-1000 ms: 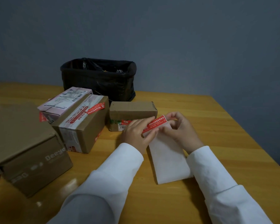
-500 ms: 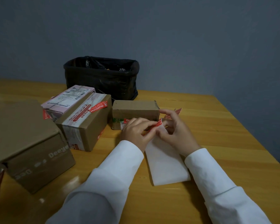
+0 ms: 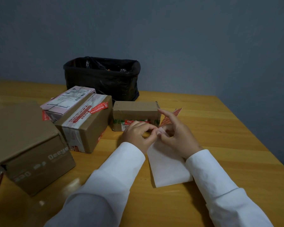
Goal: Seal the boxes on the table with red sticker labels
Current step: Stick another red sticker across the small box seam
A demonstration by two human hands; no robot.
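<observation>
Head view: right hand (image 3: 175, 133) pinches thin, floppy red sticker label (image 3: 170, 117) beside small brown cardboard box (image 3: 135, 110), left hand (image 3: 138, 133) pinching white backing sheet (image 3: 167, 167); probably light and clingy, best held by its edges.

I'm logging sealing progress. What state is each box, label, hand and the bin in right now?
small brown box: closed, red label on front
taped box: closed, red label on top
pink box: closed, red label on its end
large box: closed, no label visible
red sticker label: peeled, in right hand
left hand: pinching backing sheet
black bin: open
</observation>
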